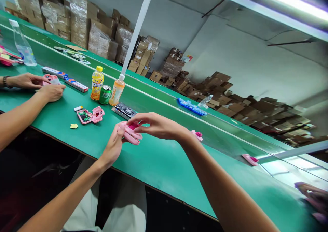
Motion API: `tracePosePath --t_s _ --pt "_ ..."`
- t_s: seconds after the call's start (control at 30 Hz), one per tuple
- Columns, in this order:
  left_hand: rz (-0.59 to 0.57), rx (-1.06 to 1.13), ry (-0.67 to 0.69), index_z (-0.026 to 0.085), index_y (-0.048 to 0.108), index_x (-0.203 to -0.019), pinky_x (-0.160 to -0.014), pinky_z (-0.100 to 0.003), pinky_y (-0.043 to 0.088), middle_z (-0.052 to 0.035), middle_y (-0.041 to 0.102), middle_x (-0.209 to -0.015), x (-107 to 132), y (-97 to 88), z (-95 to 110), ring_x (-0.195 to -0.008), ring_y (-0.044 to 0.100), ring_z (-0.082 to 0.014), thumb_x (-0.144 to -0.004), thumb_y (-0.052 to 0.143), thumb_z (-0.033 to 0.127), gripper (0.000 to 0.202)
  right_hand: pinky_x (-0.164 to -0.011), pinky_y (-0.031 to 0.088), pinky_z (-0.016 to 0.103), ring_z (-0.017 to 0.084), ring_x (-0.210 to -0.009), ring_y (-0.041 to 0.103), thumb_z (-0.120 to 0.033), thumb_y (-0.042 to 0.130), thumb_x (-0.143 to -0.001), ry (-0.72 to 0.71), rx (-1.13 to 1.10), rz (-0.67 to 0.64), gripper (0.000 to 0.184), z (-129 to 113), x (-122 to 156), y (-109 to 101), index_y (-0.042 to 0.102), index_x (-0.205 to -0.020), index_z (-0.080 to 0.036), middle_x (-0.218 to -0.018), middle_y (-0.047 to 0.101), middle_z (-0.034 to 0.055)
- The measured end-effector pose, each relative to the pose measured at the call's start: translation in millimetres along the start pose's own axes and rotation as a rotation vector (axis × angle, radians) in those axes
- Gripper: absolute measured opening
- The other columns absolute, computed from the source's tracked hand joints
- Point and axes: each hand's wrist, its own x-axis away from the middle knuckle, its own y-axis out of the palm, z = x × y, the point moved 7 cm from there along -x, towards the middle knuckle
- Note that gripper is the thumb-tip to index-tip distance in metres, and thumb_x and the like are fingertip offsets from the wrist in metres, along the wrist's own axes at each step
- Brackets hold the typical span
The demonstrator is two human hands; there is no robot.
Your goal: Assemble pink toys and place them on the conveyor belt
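A pink plastic casing (133, 137) with a dark pink part on top is held above the green table, and a gap shows between its two halves. My left hand (114, 144) is closed around its left side. From above, my right hand (156, 124) grips the casing's upper edge between thumb and fingers. To the left on the table lies an opened pink casing (96, 115) with a green circuit board (84, 116) inside. Beside it are a small white and yellow cylinder (78, 108) and a yellow scrap (74, 126).
Behind my hands stand a yellow-capped bottle (97, 83), a green can (105, 95), an orange drink bottle (117, 91) and a dark flat box (125, 110). A co-worker's hands (52, 88) hold a pink part at left. Pink pieces (196, 135) lie on the belt (217, 136).
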Motion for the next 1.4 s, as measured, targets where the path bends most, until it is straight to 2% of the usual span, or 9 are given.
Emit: tracePosePath --t_s 0.2,0.27,0.37,0.47,0.57,0.77,0.97,1.2,1.4 --pt "-0.077 0.045 -0.079 0.011 0.055 -0.115 -0.084 -0.035 0.055 -0.0149 0.075 -0.099 -7.3 3.7 -5.3 -0.093 0.073 -0.0262 -0.088 0.062 0.067 0.063 -0.092 0.051 0.018 0.008 -0.105 0.065 -0.027 0.062 -0.093 0.026 -0.129 0.043 0.032 17.5 1.5 2.3 0.069 -0.123 -0.017 -0.118 0.068 0.0027" --pt "-0.060 0.075 -0.071 0.011 0.054 -0.114 -0.087 -0.037 0.055 -0.0157 0.075 -0.100 -8.7 1.3 -7.4 -0.094 0.073 -0.0269 -0.087 0.063 0.067 0.063 -0.087 0.051 0.018 0.008 -0.098 0.066 -0.024 0.065 -0.091 0.039 -0.079 0.289 0.025 21.3 9.2 4.8 0.072 -0.113 -0.016 -0.111 0.070 0.0025" --pt "0.045 0.113 -0.019 0.011 0.052 -0.118 -0.096 -0.039 0.052 -0.0154 0.074 -0.106 -8.0 -7.3 -10.7 -0.105 0.070 -0.0267 -0.087 0.064 0.067 0.065 -0.076 0.047 0.019 0.007 -0.077 0.061 -0.028 0.064 -0.094 -0.004 0.228 0.864 0.022 11.3 42.3 16.8 0.072 -0.080 -0.014 -0.082 0.069 0.0016" --pt "0.080 0.114 -0.056 0.013 0.049 -0.128 -0.100 -0.040 0.050 -0.0128 0.072 -0.111 -4.9 -9.2 -20.6 -0.106 0.069 -0.0251 -0.088 0.061 0.069 0.070 -0.074 0.044 0.020 0.008 -0.076 0.058 -0.037 0.061 -0.097 0.000 0.466 1.100 0.031 5.0 63.5 53.1 0.074 -0.083 -0.013 -0.080 0.068 0.0023" --pt "0.081 0.142 -0.085 0.014 0.049 -0.128 -0.097 -0.039 0.051 -0.0111 0.071 -0.109 -3.3 -7.4 -27.8 -0.101 0.069 -0.0239 -0.085 0.063 0.071 0.073 -0.072 0.043 0.022 0.010 -0.078 0.058 -0.050 0.058 -0.097 0.166 0.436 1.107 0.041 20.2 62.6 74.4 0.076 -0.090 -0.014 -0.085 0.069 0.0029" --pt "0.157 0.170 -0.071 0.016 0.054 -0.120 -0.098 -0.033 0.051 -0.0089 0.068 -0.113 -5.8 -9.3 -38.3 -0.109 0.065 -0.0209 -0.087 0.064 0.068 0.063 -0.072 0.044 0.023 0.011 -0.081 0.058 -0.061 0.055 -0.093 0.384 0.007 1.041 0.050 52.2 52.4 85.1 0.076 -0.092 -0.016 -0.089 0.069 0.0047" --pt "0.184 0.225 -0.036 0.019 0.050 -0.121 -0.095 -0.032 0.053 -0.0066 0.068 -0.113 -5.3 -4.4 -49.9 -0.105 0.067 -0.0189 -0.090 0.063 0.063 0.056 -0.075 0.052 0.019 0.011 -0.089 0.062 -0.067 0.052 -0.092 0.338 -0.414 1.004 0.058 74.7 46.8 104.2 0.071 -0.104 -0.014 -0.101 0.066 0.0072" --pt "0.266 0.215 -0.026 0.024 0.043 -0.132 -0.084 -0.024 0.054 -0.0046 0.063 -0.113 -6.9 0.9 -53.5 -0.098 0.066 -0.0145 -0.096 0.057 0.057 0.051 -0.079 0.056 0.021 0.012 -0.100 0.063 -0.063 0.052 -0.094 0.276 -0.404 1.202 0.053 81.5 52.1 112.3 0.073 -0.104 -0.015 -0.122 0.059 0.0105" --pt "0.210 0.157 0.017 0.028 0.040 -0.130 -0.085 -0.021 0.053 -0.0024 0.057 -0.114 -6.2 10.9 -50.6 -0.097 0.064 -0.0116 -0.095 0.062 0.055 0.049 -0.085 0.056 0.022 0.015 -0.108 0.064 -0.063 0.051 -0.094 0.316 -0.437 1.323 0.055 89.3 58.1 118.8 0.069 -0.091 -0.011 -0.125 0.062 0.0125"
